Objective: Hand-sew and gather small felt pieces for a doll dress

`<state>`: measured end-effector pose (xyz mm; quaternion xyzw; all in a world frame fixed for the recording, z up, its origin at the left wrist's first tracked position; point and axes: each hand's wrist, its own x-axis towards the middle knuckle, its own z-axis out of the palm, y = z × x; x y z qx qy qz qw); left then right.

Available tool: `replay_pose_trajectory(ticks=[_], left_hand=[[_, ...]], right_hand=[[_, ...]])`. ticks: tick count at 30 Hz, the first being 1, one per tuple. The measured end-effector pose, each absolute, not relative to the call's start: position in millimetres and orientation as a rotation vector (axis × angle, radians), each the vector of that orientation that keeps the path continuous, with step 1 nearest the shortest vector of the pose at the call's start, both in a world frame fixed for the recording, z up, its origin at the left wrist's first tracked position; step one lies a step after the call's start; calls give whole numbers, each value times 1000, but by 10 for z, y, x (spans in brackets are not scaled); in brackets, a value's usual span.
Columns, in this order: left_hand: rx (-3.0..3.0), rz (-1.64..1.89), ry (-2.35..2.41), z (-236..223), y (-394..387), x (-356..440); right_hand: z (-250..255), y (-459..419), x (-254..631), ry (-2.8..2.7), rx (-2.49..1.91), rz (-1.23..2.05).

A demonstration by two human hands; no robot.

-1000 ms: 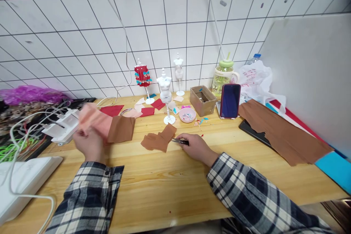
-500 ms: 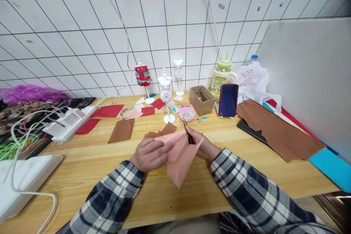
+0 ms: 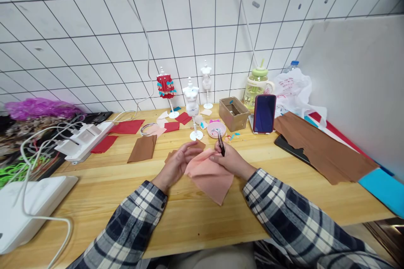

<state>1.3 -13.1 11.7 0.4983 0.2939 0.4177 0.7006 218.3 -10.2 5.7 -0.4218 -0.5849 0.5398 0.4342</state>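
A pink fabric piece [image 3: 211,176] lies on the wooden table [image 3: 176,214] in front of me. My left hand [image 3: 177,162] pinches its upper left edge with closed fingers. My right hand [image 3: 230,160] rests on its upper right edge and grips small dark scissors [image 3: 221,147], their tips pointing up. Brown fabric pieces [image 3: 172,155] lie partly hidden under the pink piece and my hands.
Three small white mannequins [image 3: 192,105], one in a red dress [image 3: 165,86], stand at the back. Nearby are a pink bead dish [image 3: 216,129], a cardboard box [image 3: 233,114], a phone [image 3: 264,114], a green cup [image 3: 256,86], a brown sheet [image 3: 322,147], red pieces [image 3: 126,127], a power strip [image 3: 83,139].
My left hand carried the pink fabric from the left side to the table's middle. My right hand lifted the scissors off the brown pieces and joined it on the fabric.
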Motion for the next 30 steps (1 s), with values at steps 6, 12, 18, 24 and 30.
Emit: replay_pose_trajectory(ticks=[6, 12, 18, 24, 30], left_hand=[[1232, 562, 851, 159, -196, 100], [978, 951, 879, 194, -108, -4], [752, 960, 792, 243, -115, -85], [823, 681, 821, 240, -147, -205], [1130, 384, 937, 350, -198, -283]], right_hand=[[45, -116, 2202, -1682, -1052, 1326], [17, -43, 2355, -1744, -1066, 1541], [35, 21, 2460, -1758, -1065, 1364], [158, 17, 2584, -2028, -1232, 937], [225, 11, 2664, -2190, -1345, 755]])
